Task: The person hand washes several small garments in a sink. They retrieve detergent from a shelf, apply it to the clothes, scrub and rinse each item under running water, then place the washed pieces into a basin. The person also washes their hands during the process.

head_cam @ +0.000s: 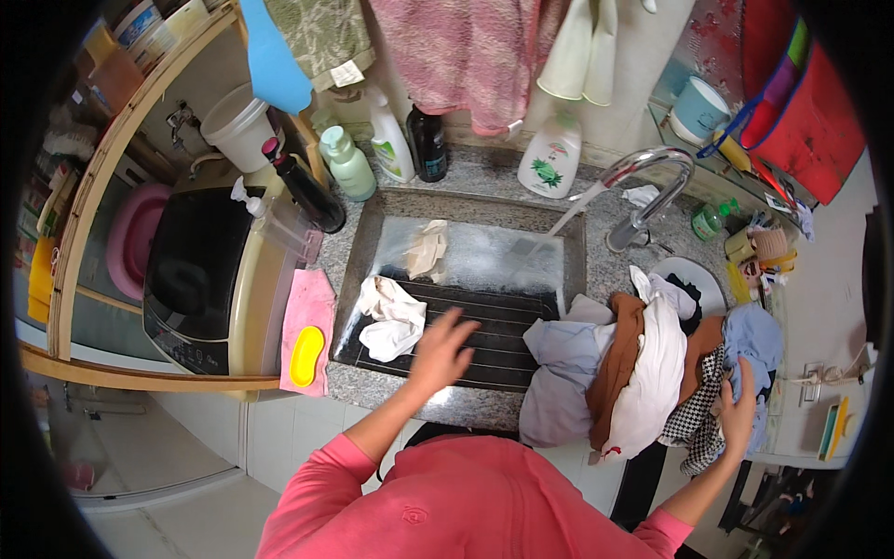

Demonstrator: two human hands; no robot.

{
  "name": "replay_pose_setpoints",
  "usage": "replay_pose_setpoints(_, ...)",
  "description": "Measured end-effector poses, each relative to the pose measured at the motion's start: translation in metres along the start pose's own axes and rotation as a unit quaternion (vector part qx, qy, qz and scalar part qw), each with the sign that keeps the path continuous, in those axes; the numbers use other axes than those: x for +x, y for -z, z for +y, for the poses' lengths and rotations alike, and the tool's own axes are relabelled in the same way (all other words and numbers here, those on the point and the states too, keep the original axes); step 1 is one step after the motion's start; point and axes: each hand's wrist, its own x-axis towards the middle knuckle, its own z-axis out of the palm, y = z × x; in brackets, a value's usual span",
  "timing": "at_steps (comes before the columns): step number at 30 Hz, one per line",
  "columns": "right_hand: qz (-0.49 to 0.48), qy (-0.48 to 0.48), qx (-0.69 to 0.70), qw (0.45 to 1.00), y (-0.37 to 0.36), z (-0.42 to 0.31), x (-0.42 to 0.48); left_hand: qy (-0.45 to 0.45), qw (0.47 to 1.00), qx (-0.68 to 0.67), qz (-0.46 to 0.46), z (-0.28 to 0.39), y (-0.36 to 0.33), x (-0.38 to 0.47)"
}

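My left hand (444,353) hovers over the black ribbed washboard (489,314) in the sink, fingers apart and holding nothing. Just left of it a crumpled white cloth (391,325) lies on the board. Beyond, a beige cloth (427,250) rests partly in the wet end of the basin. At the far right my right hand (740,409) grips a light blue garment (751,335) at the end of a clothes heap. A black-and-white houndstooth garment (698,402) hangs beside that hand. White (646,377), brown (614,370) and pale blue garments (562,377) drape over the counter edge.
Water runs from the chrome faucet (653,182) into the sink. Behind stand a white detergent bottle (552,157), a spray bottle (391,140) and a green pump bottle (349,164). A yellow dish (306,356) sits on a pink cloth (314,297), beside a washing machine (199,272).
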Motion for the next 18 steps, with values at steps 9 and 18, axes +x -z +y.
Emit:
replay_pose_setpoints(9,-0.309,0.212,0.297,0.878,-0.133,-0.215,0.006,0.251,0.959,0.067,-0.112,-0.116,0.050,-0.028)
replay_pose_setpoints(18,-0.425,0.227,0.273,0.833,-0.243,-0.257,-0.020,0.122,0.915,-0.379,-0.066,-0.072,0.045,0.096)
